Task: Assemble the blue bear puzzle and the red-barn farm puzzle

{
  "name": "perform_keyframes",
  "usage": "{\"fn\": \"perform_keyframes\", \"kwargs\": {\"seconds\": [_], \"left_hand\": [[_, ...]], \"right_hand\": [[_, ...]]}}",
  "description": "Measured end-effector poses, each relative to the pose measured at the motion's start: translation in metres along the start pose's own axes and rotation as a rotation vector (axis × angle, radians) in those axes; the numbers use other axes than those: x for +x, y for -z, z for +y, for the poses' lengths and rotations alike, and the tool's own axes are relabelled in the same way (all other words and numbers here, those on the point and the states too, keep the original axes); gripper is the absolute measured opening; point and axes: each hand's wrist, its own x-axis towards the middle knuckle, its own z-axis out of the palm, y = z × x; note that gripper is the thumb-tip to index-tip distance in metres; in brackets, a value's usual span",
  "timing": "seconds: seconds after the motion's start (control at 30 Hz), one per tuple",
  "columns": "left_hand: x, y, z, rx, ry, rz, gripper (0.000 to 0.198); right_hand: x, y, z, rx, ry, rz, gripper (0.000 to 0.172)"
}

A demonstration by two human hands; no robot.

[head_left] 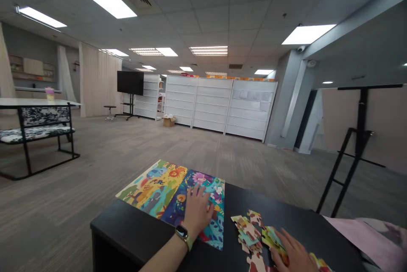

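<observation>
My left hand (pixel 197 208), with a watch (pixel 182 232) on its wrist, lies with fingers spread on a dark blue picture sheet (pixel 219 234) of colourful animals and plants. Beside that sheet, on the left, is a yellow and green picture sheet (pixel 143 187) with a lion and other animals. My right hand (pixel 295 253) rests over the right part of a loose pile of jigsaw puzzle pieces (pixel 249 234), its fingers stretched out. Green and yellow puzzle pieces (pixel 270 236) show beside its fingertips, and some pieces are hidden beneath it.
The sheets and pieces lie on a black table (pixel 127 221). Pink cloth (pixel 359 234) is at its right edge, near a black easel stand (pixel 345 166). Farther off are white shelves (pixel 211 104), a cardboard box (pixel 168 121), a screen (pixel 130 83) and a patterned bench (pixel 38 132).
</observation>
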Motion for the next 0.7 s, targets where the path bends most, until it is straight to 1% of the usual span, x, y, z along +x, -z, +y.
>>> {"fn": "perform_keyframes", "kwargs": {"seconds": [0.03, 0.1, 0.17, 0.23, 0.27, 0.3, 0.37, 0.43, 0.47, 0.57, 0.63, 0.7], "left_hand": [[-0.005, 0.0, 0.01, -0.02, -0.042, 0.002, 0.031], [-0.018, -0.008, 0.033, -0.084, -0.126, -0.055, 0.036], [-0.033, -0.023, 0.059, -0.149, -0.195, -0.158, 0.051], [-0.047, -0.039, 0.085, -0.19, -0.22, -0.259, 0.068], [-0.052, -0.045, 0.097, -0.199, -0.226, -0.301, 0.071], [-0.056, -0.05, 0.108, -0.201, -0.229, -0.33, 0.069], [-0.06, -0.055, 0.124, -0.195, -0.241, -0.344, 0.061], [-0.062, -0.055, 0.131, -0.192, -0.263, -0.322, 0.054], [-0.063, -0.053, 0.132, -0.196, -0.271, -0.309, 0.051], [-0.07, -0.043, 0.13, -0.216, -0.309, -0.286, 0.046], [-0.077, -0.036, 0.128, -0.215, -0.352, -0.283, 0.045], [-0.087, -0.029, 0.125, -0.204, -0.394, -0.291, 0.046]], "right_hand": [[-0.001, 0.002, -0.005, -0.005, -0.014, -0.024, 0.046], [-0.002, 0.01, -0.016, 0.042, -0.014, -0.072, 0.042], [-0.003, 0.021, -0.026, 0.109, -0.024, -0.09, 0.037], [-0.005, 0.03, -0.03, 0.147, -0.105, -0.041, 0.039], [-0.006, 0.034, -0.03, 0.166, -0.155, -0.011, 0.041], [-0.007, 0.037, -0.028, 0.189, -0.204, 0.033, 0.042], [-0.01, 0.043, -0.023, 0.222, -0.3, 0.118, 0.044], [-0.012, 0.048, -0.019, 0.223, -0.352, 0.163, 0.046], [-0.013, 0.05, -0.018, 0.217, -0.353, 0.162, 0.046], [-0.016, 0.056, -0.029, 0.224, -0.265, 0.111, 0.037], [-0.021, 0.06, -0.042, 0.219, -0.136, 0.005, 0.036], [-0.029, 0.066, -0.055, 0.179, 0.006, -0.179, 0.045]]}}
